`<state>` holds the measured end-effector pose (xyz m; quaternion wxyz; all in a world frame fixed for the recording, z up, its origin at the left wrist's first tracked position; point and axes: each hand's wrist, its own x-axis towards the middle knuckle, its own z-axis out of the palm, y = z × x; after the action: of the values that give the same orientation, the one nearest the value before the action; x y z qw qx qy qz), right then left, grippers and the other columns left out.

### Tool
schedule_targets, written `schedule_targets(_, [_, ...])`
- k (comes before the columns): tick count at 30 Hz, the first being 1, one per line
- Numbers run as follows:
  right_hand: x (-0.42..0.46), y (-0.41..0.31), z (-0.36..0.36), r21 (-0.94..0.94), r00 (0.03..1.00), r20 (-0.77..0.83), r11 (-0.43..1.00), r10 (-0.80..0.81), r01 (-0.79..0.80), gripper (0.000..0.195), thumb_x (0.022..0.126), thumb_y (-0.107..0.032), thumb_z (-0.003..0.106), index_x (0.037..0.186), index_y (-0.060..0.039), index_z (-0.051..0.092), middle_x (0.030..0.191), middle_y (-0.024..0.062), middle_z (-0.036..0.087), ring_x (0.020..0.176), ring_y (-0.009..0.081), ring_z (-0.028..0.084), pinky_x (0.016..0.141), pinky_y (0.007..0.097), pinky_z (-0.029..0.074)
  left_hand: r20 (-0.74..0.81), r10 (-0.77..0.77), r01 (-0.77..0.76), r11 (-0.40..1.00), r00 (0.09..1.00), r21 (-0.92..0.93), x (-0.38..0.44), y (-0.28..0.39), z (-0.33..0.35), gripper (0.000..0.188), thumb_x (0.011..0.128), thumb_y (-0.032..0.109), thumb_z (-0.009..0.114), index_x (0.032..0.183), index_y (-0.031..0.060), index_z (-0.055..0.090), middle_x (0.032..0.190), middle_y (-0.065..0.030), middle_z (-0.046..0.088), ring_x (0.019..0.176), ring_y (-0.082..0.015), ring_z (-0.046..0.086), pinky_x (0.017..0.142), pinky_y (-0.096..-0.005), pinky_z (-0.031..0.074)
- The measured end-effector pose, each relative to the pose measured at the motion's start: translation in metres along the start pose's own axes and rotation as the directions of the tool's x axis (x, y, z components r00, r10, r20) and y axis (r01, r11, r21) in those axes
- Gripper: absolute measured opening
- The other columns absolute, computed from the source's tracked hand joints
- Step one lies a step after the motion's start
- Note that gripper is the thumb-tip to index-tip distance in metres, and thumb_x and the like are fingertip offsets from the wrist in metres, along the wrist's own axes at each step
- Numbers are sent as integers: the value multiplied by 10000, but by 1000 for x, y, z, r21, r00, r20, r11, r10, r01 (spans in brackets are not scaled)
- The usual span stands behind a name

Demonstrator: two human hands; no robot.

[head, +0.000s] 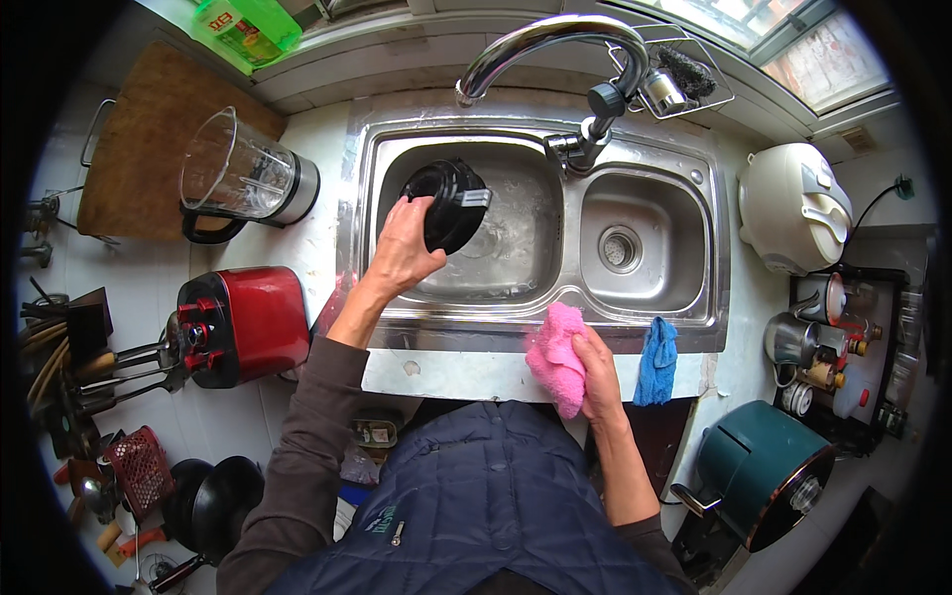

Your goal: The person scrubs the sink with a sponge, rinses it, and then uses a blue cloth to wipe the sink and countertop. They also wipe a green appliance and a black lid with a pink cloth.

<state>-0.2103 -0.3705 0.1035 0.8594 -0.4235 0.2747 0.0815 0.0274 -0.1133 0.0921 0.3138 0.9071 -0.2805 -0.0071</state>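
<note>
Over the larger basin of the steel double sink (513, 223), my left hand (405, 249) grips a round black lid (450, 201), probably the blender jug's, with a light-coloured piece at its side. In my right hand (595, 372) is a bunched pink cloth (558, 357), held above the sink's front rim. A blue cloth (657, 362) hangs over the front edge to the right of that hand. Behind the sink the chrome faucet (558, 30) arches over the larger basin, and no water stream shows. The glass blender jug (249, 175) lies on its side or leans at the left; which is unclear.
A red blender base (260, 323) stands left, beyond it a wooden cutting board (141, 141). Green detergent bottle (245, 33) at the back; wire rack (680, 82) behind the faucet. A white rice cooker (799, 208) and a teal appliance (758, 472) stand right.
</note>
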Motion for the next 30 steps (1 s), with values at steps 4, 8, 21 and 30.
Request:
schedule_targets(4, [1,-1,6,13,1000,20,1000,4,-5,376,1039,-198,530,1338,30,550,1157,88,655,1012,143,637,884,278,514,57,228,-235,941,972,241,3,21,-19,712,628,65,772,1272,-48,488,1075,-190,575,1078,-374,554,1175,-531,297])
schedule_targets(8, [3,-1,5,13,999,48,1000,4,-4,366,1038,-205,532,1325,21,556,1149,82,652,1003,139,634,879,275,512,94,231,-249,898,968,364,-1,29,-28,715,601,47,787,1246,-46,492,1047,-167,569,1061,-345,549,1189,-518,279])
schedule_targets(21, [17,-3,16,83,997,54,996,-48,43,363,1053,-214,512,1342,2,547,1192,88,641,1048,160,636,918,310,521,55,298,-281,802,953,527,-22,39,-40,413,741,-2,646,1139,-23,536,908,-130,549,976,-303,575,1172,-514,333])
schedule_targets(30, [43,-40,42,134,990,118,989,-82,66,403,1043,-251,520,1365,-8,499,1196,99,620,1049,176,634,919,329,534,132,341,-362,805,931,469,-35,63,-53,337,821,28,573,1155,-6,546,952,-115,585,1039,-296,580,1164,-521,343])
